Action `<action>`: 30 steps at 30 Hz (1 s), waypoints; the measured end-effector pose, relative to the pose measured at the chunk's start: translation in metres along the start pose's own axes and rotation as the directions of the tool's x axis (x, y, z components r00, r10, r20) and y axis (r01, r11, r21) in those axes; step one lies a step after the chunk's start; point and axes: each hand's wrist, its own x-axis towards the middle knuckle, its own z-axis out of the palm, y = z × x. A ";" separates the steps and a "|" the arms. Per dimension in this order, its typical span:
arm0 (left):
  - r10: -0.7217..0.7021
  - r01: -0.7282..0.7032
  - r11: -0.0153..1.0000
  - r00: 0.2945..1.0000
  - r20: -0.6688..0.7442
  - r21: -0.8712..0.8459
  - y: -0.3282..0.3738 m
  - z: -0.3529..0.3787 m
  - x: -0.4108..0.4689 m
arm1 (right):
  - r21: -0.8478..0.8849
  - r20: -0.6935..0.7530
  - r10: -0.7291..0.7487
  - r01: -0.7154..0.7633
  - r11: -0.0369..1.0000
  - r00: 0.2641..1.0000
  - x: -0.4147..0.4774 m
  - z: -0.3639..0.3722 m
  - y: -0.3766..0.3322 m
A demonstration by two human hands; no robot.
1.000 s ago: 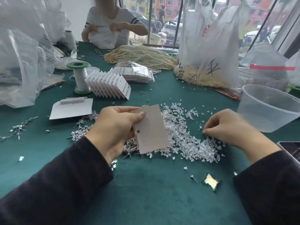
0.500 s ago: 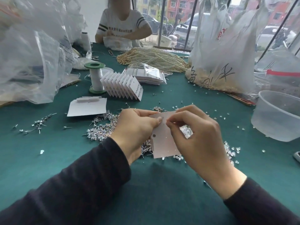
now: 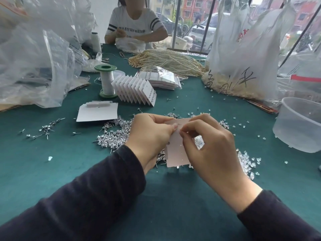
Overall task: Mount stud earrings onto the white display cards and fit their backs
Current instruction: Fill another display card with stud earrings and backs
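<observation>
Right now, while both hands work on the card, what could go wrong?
1. The right hand pinches at the top edge of the white card; whatever it holds is too small to see and, dropped, could vanish among the clear backs below.
2. The left hand grips the card by one side, so pressing may bend it.
3. Loose studs lie under the card; their posts might prick fingers.

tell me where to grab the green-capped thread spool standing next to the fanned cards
Grip the spool round its white wound middle, between the two green flanges, which should keep fingers from slipping up or down. It stands upright, so come in level from the side. The fanned cards crowd its right, so the near-left side looks easier.
</observation>
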 end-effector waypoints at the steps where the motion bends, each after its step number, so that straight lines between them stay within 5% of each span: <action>1: 0.006 -0.006 1.000 1.000 -0.002 0.003 0.000 0.000 0.000 | -0.001 -0.009 0.003 -0.003 1.000 1.000 0.000 0.000 0.000; 30: 0.032 -0.033 0.996 0.999 -0.006 -0.078 0.006 0.001 -0.009 | -0.033 -0.134 -0.065 0.061 0.998 0.989 -0.001 0.006 -0.005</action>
